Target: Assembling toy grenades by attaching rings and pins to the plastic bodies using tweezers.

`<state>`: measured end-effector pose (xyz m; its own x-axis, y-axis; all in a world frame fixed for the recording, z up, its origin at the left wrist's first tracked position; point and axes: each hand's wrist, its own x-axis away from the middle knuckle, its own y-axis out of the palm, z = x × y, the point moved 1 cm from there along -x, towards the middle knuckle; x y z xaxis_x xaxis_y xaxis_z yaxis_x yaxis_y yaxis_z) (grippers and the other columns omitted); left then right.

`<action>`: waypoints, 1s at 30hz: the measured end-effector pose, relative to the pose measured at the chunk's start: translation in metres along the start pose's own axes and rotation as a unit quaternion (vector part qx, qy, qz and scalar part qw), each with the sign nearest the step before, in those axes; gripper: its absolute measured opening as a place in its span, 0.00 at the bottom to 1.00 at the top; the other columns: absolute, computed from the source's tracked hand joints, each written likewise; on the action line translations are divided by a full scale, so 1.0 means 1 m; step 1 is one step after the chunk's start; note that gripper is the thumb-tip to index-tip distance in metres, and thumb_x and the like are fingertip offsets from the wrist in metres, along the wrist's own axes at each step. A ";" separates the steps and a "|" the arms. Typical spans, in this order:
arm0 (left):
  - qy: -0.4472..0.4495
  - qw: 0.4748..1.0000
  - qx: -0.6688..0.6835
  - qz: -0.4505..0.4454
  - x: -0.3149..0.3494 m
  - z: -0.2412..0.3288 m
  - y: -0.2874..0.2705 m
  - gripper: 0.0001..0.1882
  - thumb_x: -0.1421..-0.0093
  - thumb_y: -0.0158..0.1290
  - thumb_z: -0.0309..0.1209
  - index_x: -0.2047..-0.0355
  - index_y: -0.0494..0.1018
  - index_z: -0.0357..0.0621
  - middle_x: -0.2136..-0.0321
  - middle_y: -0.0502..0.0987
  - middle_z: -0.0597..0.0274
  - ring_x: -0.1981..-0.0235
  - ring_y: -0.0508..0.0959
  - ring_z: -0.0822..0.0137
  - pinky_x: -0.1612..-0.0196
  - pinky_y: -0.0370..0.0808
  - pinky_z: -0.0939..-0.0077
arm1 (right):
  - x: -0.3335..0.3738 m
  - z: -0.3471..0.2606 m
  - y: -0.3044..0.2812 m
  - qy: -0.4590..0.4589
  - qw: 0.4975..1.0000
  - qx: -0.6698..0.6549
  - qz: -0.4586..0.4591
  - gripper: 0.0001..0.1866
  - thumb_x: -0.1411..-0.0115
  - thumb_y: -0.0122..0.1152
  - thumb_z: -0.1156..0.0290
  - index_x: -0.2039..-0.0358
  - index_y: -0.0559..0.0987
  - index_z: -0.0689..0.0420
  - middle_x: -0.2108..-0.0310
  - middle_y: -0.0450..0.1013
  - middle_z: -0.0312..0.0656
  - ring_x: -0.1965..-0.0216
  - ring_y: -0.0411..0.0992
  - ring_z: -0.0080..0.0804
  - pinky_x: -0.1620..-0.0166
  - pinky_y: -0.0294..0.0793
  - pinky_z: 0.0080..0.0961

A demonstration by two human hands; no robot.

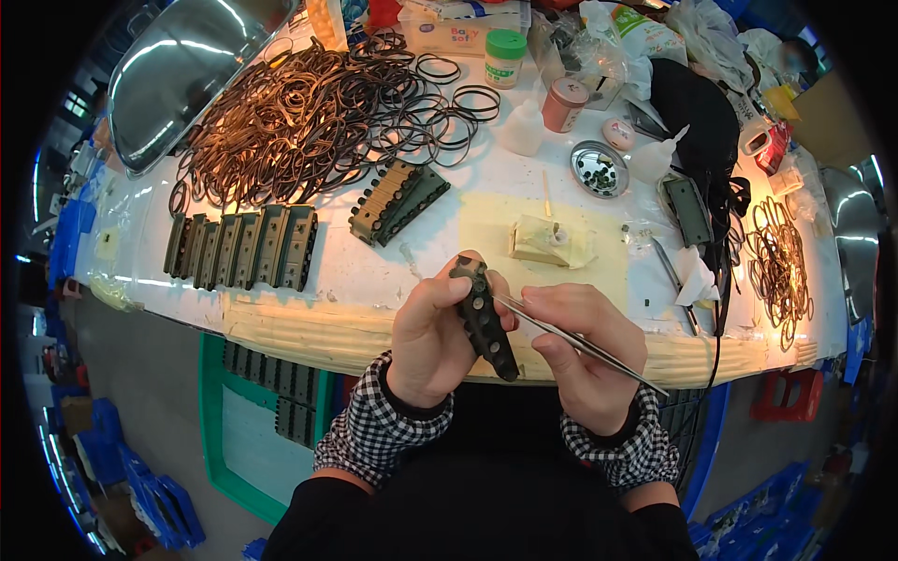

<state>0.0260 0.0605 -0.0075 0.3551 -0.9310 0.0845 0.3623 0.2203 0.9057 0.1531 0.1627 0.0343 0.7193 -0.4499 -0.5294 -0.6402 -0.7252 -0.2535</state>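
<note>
My left hand [432,327] is closed around a dark green toy tank chassis [485,323] with a row of round wheels along its side. The part is tilted, its lower end pointing toward me. Between the thumb and fingers of my right hand [594,351] are metal tweezers [585,346], their tips touching or very near the wheeled side. Just beyond my hands sits a small block wrapped in yellowish paper [550,243]. Further left, several more chassis [241,248] stand in a row, and a small stack of chassis [398,203] lies nearby.
A large heap of dark rubber bands [290,122] covers the back left. A round metal dish with small dark parts [599,170], a green-lidded jar [505,58] and squeeze bottles [522,129] stand behind. More bands [778,266] lie right. A green tray [220,439] sits below the table edge.
</note>
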 end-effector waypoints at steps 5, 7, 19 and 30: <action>0.018 0.999 -0.015 0.033 0.001 -0.002 0.005 0.12 0.42 0.47 0.35 0.63 0.64 0.41 0.68 0.73 0.55 0.67 0.75 0.64 0.59 0.73 0.71 | 0.001 -0.003 0.000 0.012 1.000 0.005 0.001 0.12 0.46 0.64 0.77 0.60 0.79 0.63 0.66 0.77 0.45 0.66 0.76 0.34 0.62 0.75 0.24; 0.030 0.997 -0.046 0.047 0.001 -0.002 0.006 0.12 0.41 0.46 0.34 0.61 0.64 0.40 0.66 0.74 0.55 0.66 0.75 0.64 0.58 0.73 0.71 | 0.004 0.001 0.001 0.007 1.000 0.005 0.008 0.12 0.45 0.63 0.78 0.59 0.79 0.63 0.66 0.76 0.45 0.67 0.76 0.33 0.62 0.75 0.24; 0.107 0.956 -0.267 0.064 0.009 0.001 0.022 0.16 0.33 0.41 0.29 0.47 0.62 0.36 0.59 0.74 0.56 0.59 0.74 0.69 0.53 0.72 0.75 | 0.005 0.009 0.001 0.193 0.936 -0.289 0.063 0.13 0.34 0.52 0.68 0.59 0.77 0.67 0.59 0.75 0.45 0.59 0.75 0.31 0.51 0.74 0.27; 0.119 0.939 -0.318 0.061 0.007 -0.001 0.021 0.17 0.33 0.40 0.30 0.47 0.62 0.35 0.60 0.74 0.54 0.60 0.76 0.65 0.55 0.74 0.73 | 0.008 0.023 -0.001 0.232 0.925 -0.293 0.075 0.17 0.33 0.49 0.62 0.60 0.77 0.65 0.62 0.76 0.43 0.62 0.76 0.28 0.55 0.75 0.25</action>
<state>0.0373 0.0587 0.0113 0.5831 -0.8124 0.0080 0.7201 0.5214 0.4579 0.1532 0.1717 0.0112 0.7596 -0.6448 -0.0853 -0.5836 -0.7336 0.3482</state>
